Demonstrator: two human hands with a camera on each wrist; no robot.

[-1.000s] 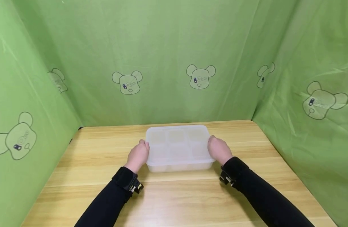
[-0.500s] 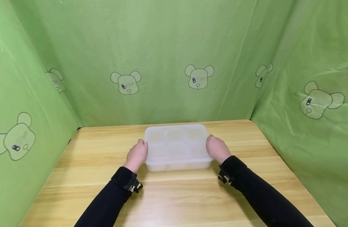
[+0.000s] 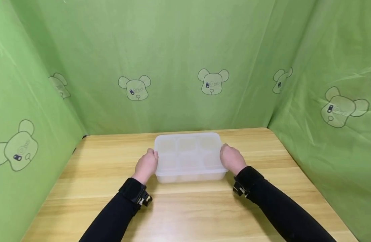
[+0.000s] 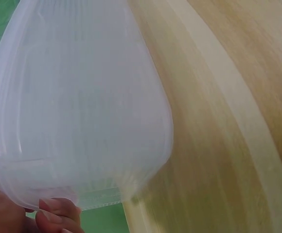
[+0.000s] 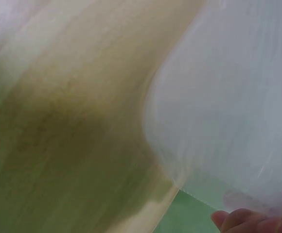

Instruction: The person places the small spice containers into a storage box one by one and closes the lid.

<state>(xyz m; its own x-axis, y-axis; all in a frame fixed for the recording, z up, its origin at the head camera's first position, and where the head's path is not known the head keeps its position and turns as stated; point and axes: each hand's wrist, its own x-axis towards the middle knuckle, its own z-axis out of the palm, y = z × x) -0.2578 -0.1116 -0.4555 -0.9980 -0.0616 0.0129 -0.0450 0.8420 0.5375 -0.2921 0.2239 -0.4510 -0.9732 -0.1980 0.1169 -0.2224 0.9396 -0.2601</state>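
Note:
A translucent white plastic box point(image 3: 190, 155) with a lid shows several square compartments faintly through its top. My left hand point(image 3: 147, 164) grips its left end, and my right hand point(image 3: 232, 158) grips its right end. In the left wrist view, curled fingertips point(image 4: 58, 213) hold the rim of the box point(image 4: 82, 107). Fingertips point(image 5: 248, 221) of the right hand likewise curl at the rim of the box point(image 5: 228, 97) in the right wrist view. Whether the base touches the table is hard to tell.
The box is over a wooden table point(image 3: 185, 215), near its far edge. Green cloth point(image 3: 173, 43) printed with bear heads encloses the table at the back and both sides. Black sleeves and wrist straps point(image 3: 134, 190) cover the forearms.
Both hands keep their grip on the box. Only a very slight shift of the whole view shows between the frames.

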